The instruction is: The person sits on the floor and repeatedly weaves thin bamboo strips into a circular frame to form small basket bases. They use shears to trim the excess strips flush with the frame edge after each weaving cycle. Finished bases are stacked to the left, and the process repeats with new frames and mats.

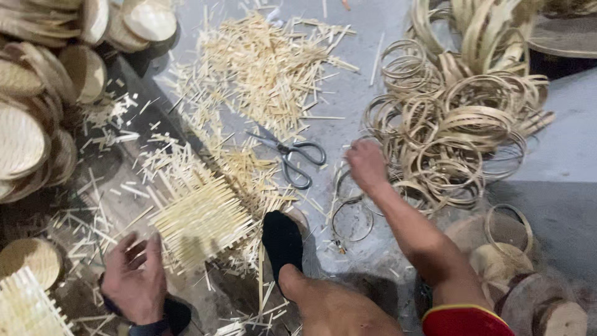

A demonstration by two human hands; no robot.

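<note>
My left hand hovers low at the left with fingers spread and nothing in it, just beside a square woven mat of bamboo strips. My foot in a black sock rests at the mat's right edge. My right hand reaches out to the near edge of a pile of thin bamboo rings, its fingers curled down over a loose ring. Whether it grips a ring is hidden by the hand.
Scissors lie on the floor between the mat and my right hand. Loose bamboo strips are heaped beyond them. Round woven trays are stacked at the left, another woven mat lies bottom left, and wooden discs sit bottom right.
</note>
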